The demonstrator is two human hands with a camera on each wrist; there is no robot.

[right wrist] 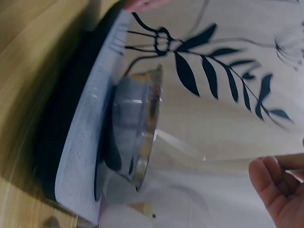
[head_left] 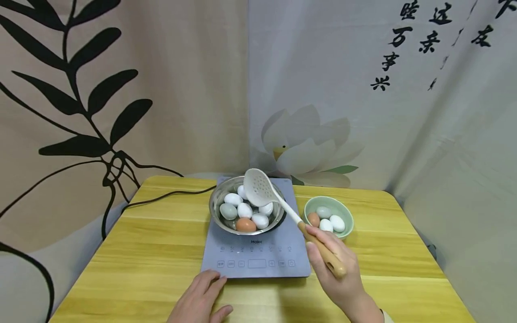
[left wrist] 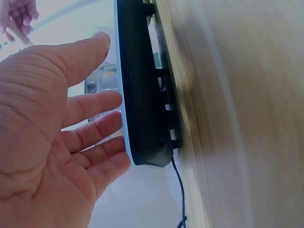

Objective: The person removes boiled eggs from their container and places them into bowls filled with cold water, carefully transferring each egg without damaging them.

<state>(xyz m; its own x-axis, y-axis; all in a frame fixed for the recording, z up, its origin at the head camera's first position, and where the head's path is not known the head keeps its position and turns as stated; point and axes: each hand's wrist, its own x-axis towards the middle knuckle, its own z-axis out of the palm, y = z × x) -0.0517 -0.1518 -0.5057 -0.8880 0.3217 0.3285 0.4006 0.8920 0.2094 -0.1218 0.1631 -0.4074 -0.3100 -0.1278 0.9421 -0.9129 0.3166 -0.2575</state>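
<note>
My right hand (head_left: 346, 279) grips the wooden handle of a white slotted spoon (head_left: 258, 187). The perforated head hangs over a metal bowl (head_left: 216, 204), with no egg seen in it. White, bluish and brown eggs (head_left: 244, 210) lie in that bowl; the spoon hides some. An induction cooktop (head_left: 258, 251) bears the bowl. My left hand (head_left: 200, 297) has its fingertips at the cooktop's near left corner; in the left wrist view its fingers are extended against the cooktop's edge (left wrist: 135, 90). In the right wrist view the right hand (right wrist: 282, 194) shows only partly.
Right of the cooktop stands a green bowl (head_left: 349, 220) with several eggs (head_left: 337, 223). A black cord (head_left: 173, 193) runs left from the cooktop across the wooden table (head_left: 161, 251). Printed curtains (head_left: 194, 89) hang behind.
</note>
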